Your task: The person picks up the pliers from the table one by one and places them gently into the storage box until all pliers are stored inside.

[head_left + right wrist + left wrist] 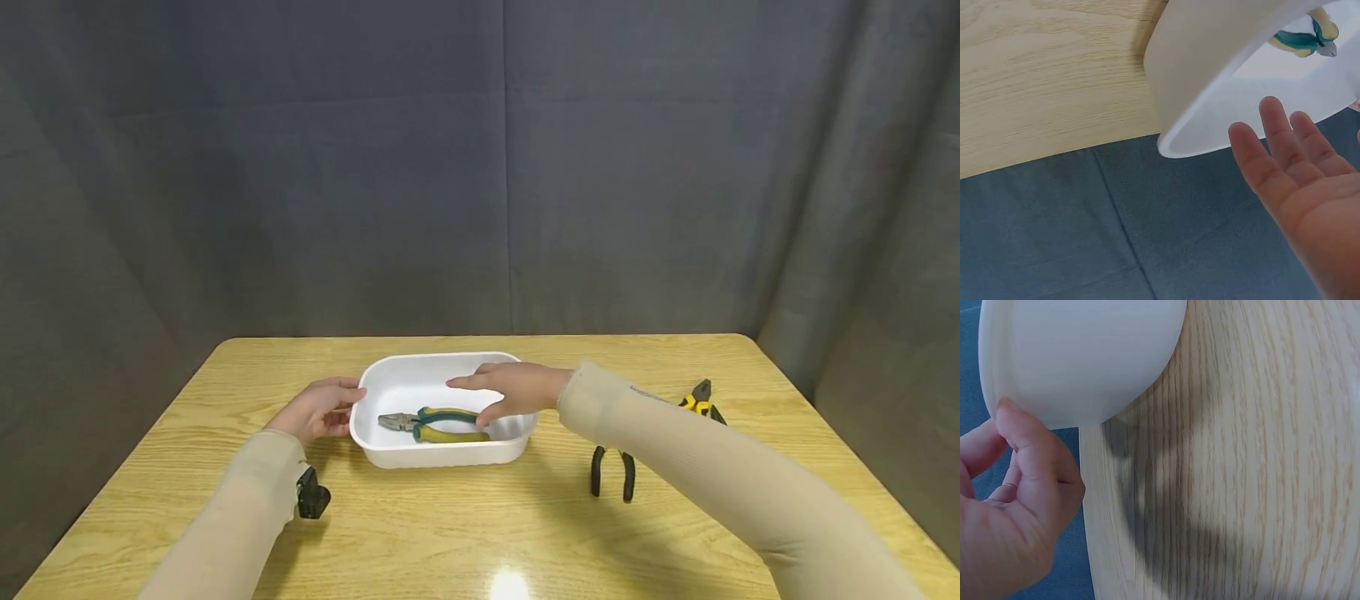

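Observation:
A white plastic basin (442,456) stands on the table, with combination pliers (450,436) with green and yellow handles lying inside it. Their metal head points left and the handles are spread. My left hand (315,411) pinches the basin's left rim; in the left wrist view the thumb and fingers of that hand (1022,494) meet at the edge of the basin (1085,356). Over the right end of the basin hovers my right hand (513,387), its fingers extended and holding nothing. In the right wrist view its fingers (1282,134) are spread beside the rim.
To the right, pliers with black handles (628,479) lie partly hidden under my right forearm. Farther back on that side are yellow and black pliers (700,398), also partly covered by the sleeve. A grey curtain (375,208) hangs behind the wooden table (420,533).

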`<control>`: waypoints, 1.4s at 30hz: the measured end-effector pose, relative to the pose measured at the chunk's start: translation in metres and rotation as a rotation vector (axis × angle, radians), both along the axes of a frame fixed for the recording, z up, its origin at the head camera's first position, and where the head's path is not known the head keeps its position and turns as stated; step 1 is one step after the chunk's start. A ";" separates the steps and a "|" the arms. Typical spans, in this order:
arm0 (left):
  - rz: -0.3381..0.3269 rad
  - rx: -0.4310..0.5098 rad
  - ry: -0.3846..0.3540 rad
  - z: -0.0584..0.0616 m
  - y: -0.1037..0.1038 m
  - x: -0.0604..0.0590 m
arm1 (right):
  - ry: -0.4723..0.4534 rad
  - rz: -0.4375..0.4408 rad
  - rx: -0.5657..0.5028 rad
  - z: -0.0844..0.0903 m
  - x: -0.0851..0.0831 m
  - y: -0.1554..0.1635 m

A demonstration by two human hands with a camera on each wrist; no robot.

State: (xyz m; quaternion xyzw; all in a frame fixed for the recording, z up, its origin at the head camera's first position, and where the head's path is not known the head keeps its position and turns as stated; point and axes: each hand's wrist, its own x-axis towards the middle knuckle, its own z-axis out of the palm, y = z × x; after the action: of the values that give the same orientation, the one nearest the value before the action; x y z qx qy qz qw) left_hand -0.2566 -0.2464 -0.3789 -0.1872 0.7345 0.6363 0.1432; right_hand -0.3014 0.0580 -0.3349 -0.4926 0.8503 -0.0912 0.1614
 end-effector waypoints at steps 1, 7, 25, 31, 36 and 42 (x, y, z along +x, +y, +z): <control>0.000 -0.001 -0.001 0.000 0.000 0.000 | 0.001 0.003 -0.009 0.000 0.000 0.002; -0.007 0.003 0.006 0.001 0.003 -0.001 | 0.012 -0.006 -0.039 0.000 0.005 0.012; -0.017 -0.023 0.020 -0.001 0.003 -0.006 | 0.110 -0.043 -0.094 0.001 0.020 0.038; -0.017 -0.025 0.011 0.000 0.000 -0.003 | 0.148 -0.054 -0.135 0.000 0.021 0.046; -0.014 -0.032 0.011 0.000 0.000 -0.003 | 0.165 -0.102 -0.186 0.002 0.022 0.058; -0.004 -0.031 0.012 0.001 0.000 -0.005 | 0.152 -0.154 -0.186 0.006 0.027 0.071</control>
State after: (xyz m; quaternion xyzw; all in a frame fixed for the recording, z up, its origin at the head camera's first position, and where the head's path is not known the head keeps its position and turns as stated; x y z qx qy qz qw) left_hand -0.2619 -0.2462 -0.3784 -0.1840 0.7454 0.6258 0.1371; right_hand -0.2743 0.1290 -0.3290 -0.4442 0.8832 -0.1441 0.0426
